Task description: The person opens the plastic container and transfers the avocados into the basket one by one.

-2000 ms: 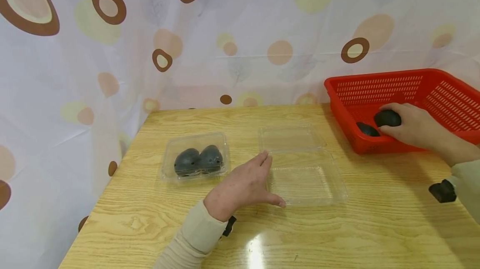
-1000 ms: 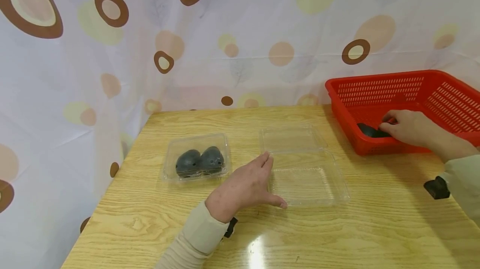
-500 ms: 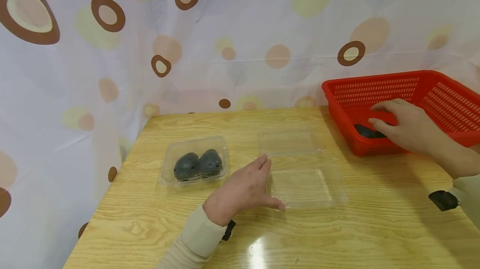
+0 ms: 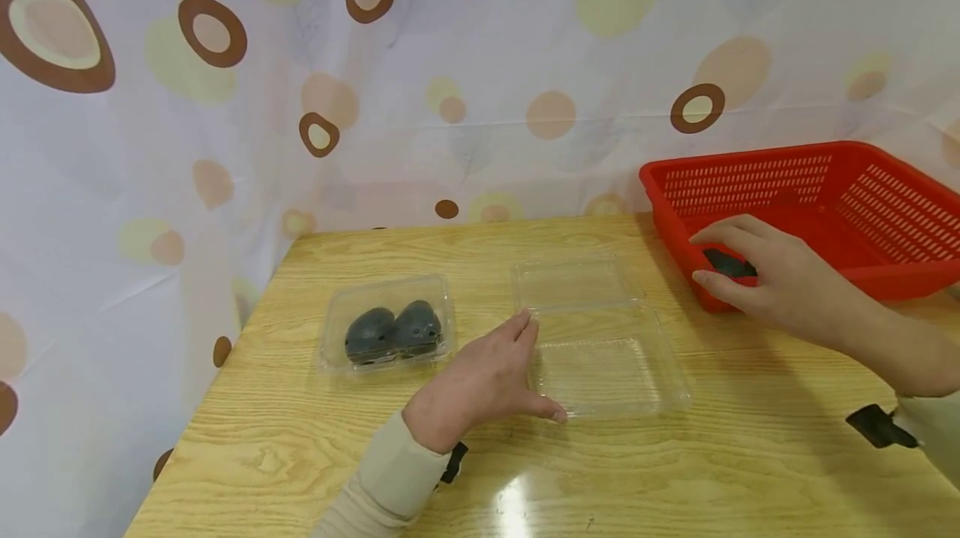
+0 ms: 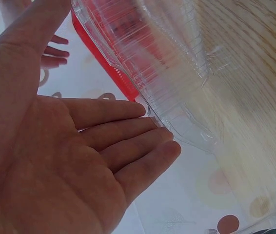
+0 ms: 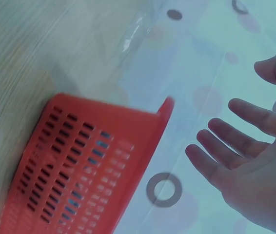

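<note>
My left hand lies beside an unfolded clear plastic clamshell box, fingers and thumb spread along its left edge. In the left wrist view the fingers are straight, tips right at the box rim. My right hand hovers over the near left corner of the red basket, thumb and fingers apart. Behind it, a dark egg-shaped thing, like an avocado, shows in the basket; the hand partly hides what lies there. The right wrist view has this hand with nothing in it, beside the basket's perforated wall.
Left of my left hand stands a second clear box, closed, with two dark egg-shaped things inside. The wooden table ends at a patterned cloth behind and to the left.
My right hand first lowers a dark egg-shaped thing into the basket beside another, then lets go. Since then it has lifted and come left, toward the basket's near left corner. The left hand stays put.
</note>
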A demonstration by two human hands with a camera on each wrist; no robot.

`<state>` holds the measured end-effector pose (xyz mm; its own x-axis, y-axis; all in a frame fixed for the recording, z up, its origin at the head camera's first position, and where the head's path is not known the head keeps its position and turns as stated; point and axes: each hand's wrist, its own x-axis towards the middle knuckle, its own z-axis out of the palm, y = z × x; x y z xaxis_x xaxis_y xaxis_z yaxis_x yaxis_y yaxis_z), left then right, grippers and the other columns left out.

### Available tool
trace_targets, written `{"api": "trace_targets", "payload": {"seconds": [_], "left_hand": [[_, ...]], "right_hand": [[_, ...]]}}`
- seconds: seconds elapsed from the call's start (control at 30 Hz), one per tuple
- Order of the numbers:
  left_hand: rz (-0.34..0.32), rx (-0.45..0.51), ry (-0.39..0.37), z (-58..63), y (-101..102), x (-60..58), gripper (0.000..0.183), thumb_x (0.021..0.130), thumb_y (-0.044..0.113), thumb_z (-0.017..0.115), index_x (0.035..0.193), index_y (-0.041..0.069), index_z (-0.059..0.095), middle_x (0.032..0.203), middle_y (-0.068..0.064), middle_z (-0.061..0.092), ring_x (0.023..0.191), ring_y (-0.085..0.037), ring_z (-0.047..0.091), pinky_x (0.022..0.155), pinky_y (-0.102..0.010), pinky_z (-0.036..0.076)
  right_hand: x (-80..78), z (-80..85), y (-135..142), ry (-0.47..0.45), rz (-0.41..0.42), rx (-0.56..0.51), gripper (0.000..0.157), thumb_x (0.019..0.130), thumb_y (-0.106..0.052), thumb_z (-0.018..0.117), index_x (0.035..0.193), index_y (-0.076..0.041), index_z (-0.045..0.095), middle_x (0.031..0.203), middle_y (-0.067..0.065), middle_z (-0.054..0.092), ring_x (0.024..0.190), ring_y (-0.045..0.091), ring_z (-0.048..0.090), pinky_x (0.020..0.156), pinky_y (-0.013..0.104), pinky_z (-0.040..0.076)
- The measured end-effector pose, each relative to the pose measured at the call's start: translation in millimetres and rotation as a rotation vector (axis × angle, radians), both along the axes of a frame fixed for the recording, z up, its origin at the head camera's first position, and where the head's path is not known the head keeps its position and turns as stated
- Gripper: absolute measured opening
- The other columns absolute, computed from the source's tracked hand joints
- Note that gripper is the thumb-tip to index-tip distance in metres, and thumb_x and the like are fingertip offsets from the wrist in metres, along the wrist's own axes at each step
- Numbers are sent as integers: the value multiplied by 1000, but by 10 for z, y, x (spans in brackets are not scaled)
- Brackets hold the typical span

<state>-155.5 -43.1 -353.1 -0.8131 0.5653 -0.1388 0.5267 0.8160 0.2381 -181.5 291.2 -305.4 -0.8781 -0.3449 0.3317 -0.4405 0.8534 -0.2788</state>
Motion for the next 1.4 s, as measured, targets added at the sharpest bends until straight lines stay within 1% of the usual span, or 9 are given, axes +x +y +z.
{"api": "trace_targets", "payload": {"seconds": [0.1,0.2,0.23,0.47,0.87,1.1,1.2,1.3,1.4], "left_hand": [[-6,0,8,1,-2,2,114,75,66,74,156,1,27,164,-15,23,149,-25,33,115,-37,40],[-15,2,23,-5,-5,1,114,74,66,75,155,0,29,163,-16,25,148,-26,34,114,-36,41],[-17,1,27,-7,-5,0,114,74,66,75,155,0,29,163,-16,26,148,-26,35,114,-36,41],[-21,-5,31,-13,-7,5,113,74,66,74,154,-1,30,162,-16,27,147,-25,35,114,-35,41],[-25,-1,32,-32,-1,2,114,74,66,74,154,-1,29,162,-17,27,147,-25,36,114,-35,42],[-24,-10,32,-20,3,5,115,74,67,74,155,-1,28,163,-17,26,147,-26,36,113,-35,42],[-22,-13,27,-11,8,5,115,75,67,73,155,-1,27,163,-17,25,147,-26,35,114,-35,42],[-26,-10,29,-1,10,2,115,75,67,73,155,-1,27,163,-17,25,147,-26,35,114,-35,42],[-30,-2,33,4,12,-5,114,75,67,73,155,-1,27,163,-17,25,147,-26,36,113,-35,42]], "right_hand": [[58,-9,-68,8,39,-8,38,88,-23,76,123,-17,63,125,5,59,109,25,56,90,37,52],[110,-29,-122,0,73,-6,42,89,-25,75,127,-16,60,128,6,57,113,29,56,90,55,51],[123,-40,-137,-1,86,-2,43,89,-24,75,128,-15,60,130,6,56,114,30,56,91,57,50],[196,-147,-239,14,137,36,47,87,-27,77,129,-16,58,133,3,55,118,26,54,92,52,50],[347,-359,-370,-95,178,39,55,89,-32,75,136,-12,56,141,10,51,123,33,54,94,56,52],[461,-529,-478,-218,179,51,71,90,-50,69,145,-11,47,151,13,41,127,38,53,95,60,51],[497,-591,-522,-240,171,39,81,89,-55,68,148,-6,42,155,14,36,131,40,50,98,61,48],[517,-644,-571,-256,157,43,92,88,-60,65,151,0,36,159,20,29,136,45,43,101,64,44],[532,-683,-628,-246,137,50,97,88,-62,64,151,4,32,160,25,25,139,48,37,104,65,41]]}}
